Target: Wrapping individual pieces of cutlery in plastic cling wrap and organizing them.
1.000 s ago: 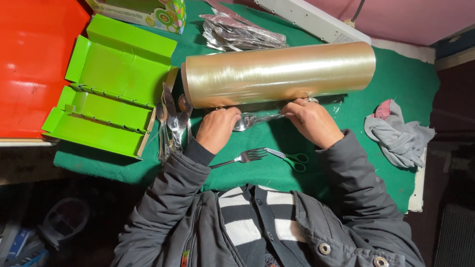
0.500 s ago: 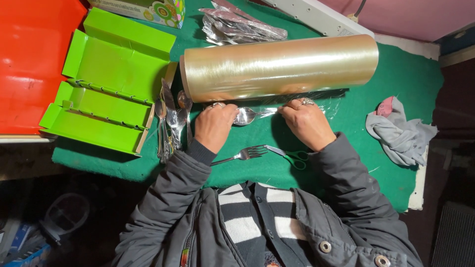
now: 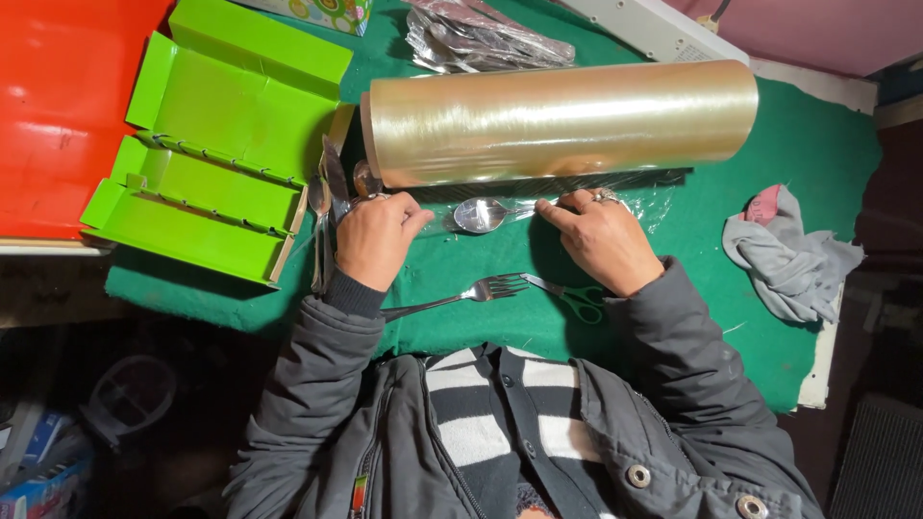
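**Head view: one spoon lies on the drawn-out film, not yet wrapped**

Head camera looks down on a green felt-covered table [image 3: 827, 163] where a large roll of clear, yellowish cling film [image 3: 562, 120] lies crosswise. A short sheet of film is pulled from it toward the person, and a shiny metal spoon [image 3: 479, 214] lies on that sheet, bowl to the left. The left hand [image 3: 373, 240] is curled, fingers together, pressing down at the sheet's left edge; whether it pinches the film I cannot tell. The right hand [image 3: 601, 240] lies flat with fingers extended, fingertips on the spoon's handle and the film.

By my reading the work is part-way: a heap of film-wrapped cutlery [image 3: 481, 37] sits beyond the roll, while a steel fork [image 3: 461, 294] lies bare near the person's chest, and loose knives and spoons [image 3: 325, 207] wait just left of the left hand. The sheet looks uncut; green-handled scissors [image 3: 572, 296] lie beside the right wrist.

Room is tight. The roll bounds the far side, an open bright-green cardboard box [image 3: 226, 144] crowds the left, and the table edge runs close below the forearms. Open felt lies to the right, up to a crumpled grey cloth [image 3: 788, 259].
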